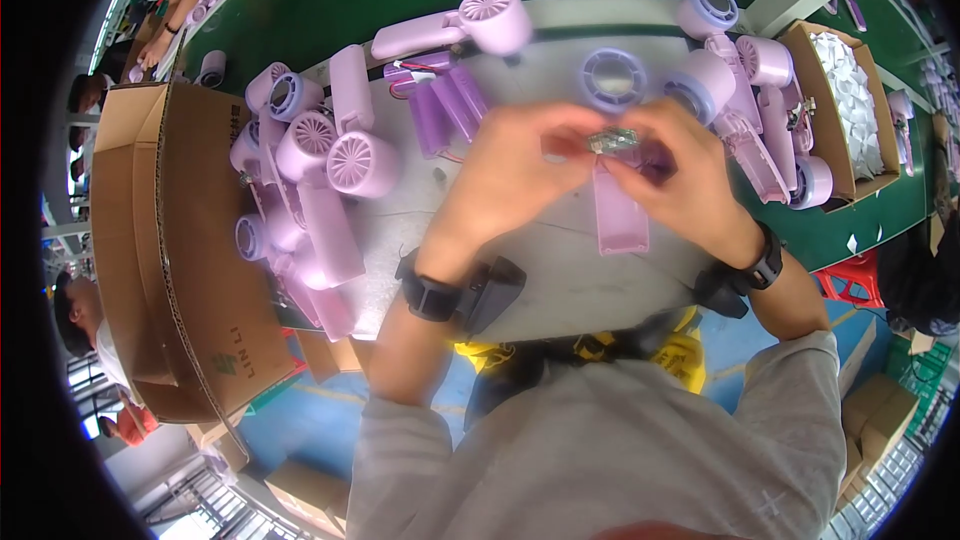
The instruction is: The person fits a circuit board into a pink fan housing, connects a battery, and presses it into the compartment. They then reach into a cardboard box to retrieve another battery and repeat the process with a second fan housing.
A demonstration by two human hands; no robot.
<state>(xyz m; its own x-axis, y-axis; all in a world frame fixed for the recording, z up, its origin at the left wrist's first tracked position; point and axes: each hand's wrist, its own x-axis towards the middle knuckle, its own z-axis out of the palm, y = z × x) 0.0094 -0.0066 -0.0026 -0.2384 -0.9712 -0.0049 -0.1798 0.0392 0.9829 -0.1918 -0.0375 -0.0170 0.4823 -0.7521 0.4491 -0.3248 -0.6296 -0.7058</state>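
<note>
A small greenish circuit board [613,140] sits between the fingertips of both my hands, over the neck of an opened pink handheld fan. My left hand [520,165] pinches it from the left, thumb and forefinger closed. From the other side my right hand [685,175] curls its fingers round the board, hiding part of it and the fan's neck. Below the hands the fan's hollow pink handle [622,215] points toward me. Its round lilac head ring [613,78] shows beyond my fingers. Purple battery pieces [445,105] with thin wires lie beyond my left hand.
Pink fans [315,175] are heaped at left, beside a large cardboard box [215,260]. More fan parts [760,110] lie at right, next to a carton [880,175] of white pieces. One pink fan [430,32] lies at the back. Another person's arm [175,25] shows far left.
</note>
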